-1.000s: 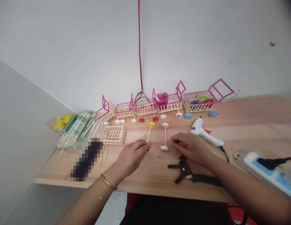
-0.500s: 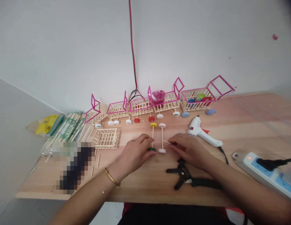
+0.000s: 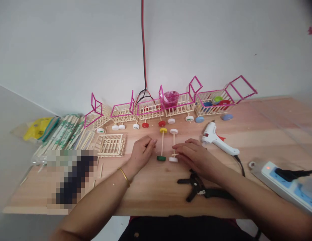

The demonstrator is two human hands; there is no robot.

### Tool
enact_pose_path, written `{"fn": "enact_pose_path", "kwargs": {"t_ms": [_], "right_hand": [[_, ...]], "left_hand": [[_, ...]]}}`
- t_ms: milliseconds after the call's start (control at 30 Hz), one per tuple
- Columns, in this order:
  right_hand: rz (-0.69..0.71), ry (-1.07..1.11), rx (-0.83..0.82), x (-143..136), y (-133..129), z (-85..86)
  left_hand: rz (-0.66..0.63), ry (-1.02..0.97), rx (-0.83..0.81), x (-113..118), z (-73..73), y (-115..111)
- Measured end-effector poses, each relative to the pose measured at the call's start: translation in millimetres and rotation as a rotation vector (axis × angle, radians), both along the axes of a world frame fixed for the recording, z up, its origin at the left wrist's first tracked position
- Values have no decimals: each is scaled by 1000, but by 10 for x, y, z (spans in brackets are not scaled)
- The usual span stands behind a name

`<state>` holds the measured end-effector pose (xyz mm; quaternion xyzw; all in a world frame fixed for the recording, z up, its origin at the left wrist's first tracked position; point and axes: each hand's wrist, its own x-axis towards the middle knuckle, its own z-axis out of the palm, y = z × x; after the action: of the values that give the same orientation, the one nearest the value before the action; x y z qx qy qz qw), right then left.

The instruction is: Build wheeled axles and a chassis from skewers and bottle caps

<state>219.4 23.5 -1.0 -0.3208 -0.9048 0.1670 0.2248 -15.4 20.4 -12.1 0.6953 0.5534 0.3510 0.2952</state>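
Two wheel axles lie side by side on the table, each a thin wooden stick with a bottle cap at either end. The left axle (image 3: 162,142) has a yellow cap (image 3: 163,130) and a green cap (image 3: 161,158). White caps end the right axle (image 3: 174,137). My left hand (image 3: 143,152), fingers curled and thumb against them, rests left of the green cap, apart from it; I see nothing in it. My right hand (image 3: 197,155) reaches over the right axle, closed on a short wooden stick (image 3: 175,154) whose tip shows beside the axle.
Several small stick carts (image 3: 150,112) with pink trim line the wall. A stick basket (image 3: 112,145) and bagged sticks (image 3: 64,130) are at left. A glue gun (image 3: 218,140), black cutting pliers (image 3: 194,185) and a power strip (image 3: 289,180) are at right.
My left hand has let go of the green cap and drawn back to the left, its fingers curling. My right hand has shifted slightly left, its fingers now over the white-capped axle.
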Motion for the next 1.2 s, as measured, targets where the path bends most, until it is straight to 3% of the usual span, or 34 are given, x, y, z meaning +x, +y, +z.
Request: {"fn": "enact_pose_path", "kwargs": {"t_ms": [233, 433, 667, 1200], "right_hand": [[38, -65, -30, -10, 17, -69], [50, -43, -94, -16, 10, -80], [12, -38, -157, -6, -11, -57], [25, -95, -199, 56, -44, -61]], "left_hand": [[-246, -55, -20, -58, 139, 12], [-442, 11, -44, -75, 159, -44], [-519, 248, 66, -36, 157, -50], [-557, 293, 60, -12, 199, -86]]}}
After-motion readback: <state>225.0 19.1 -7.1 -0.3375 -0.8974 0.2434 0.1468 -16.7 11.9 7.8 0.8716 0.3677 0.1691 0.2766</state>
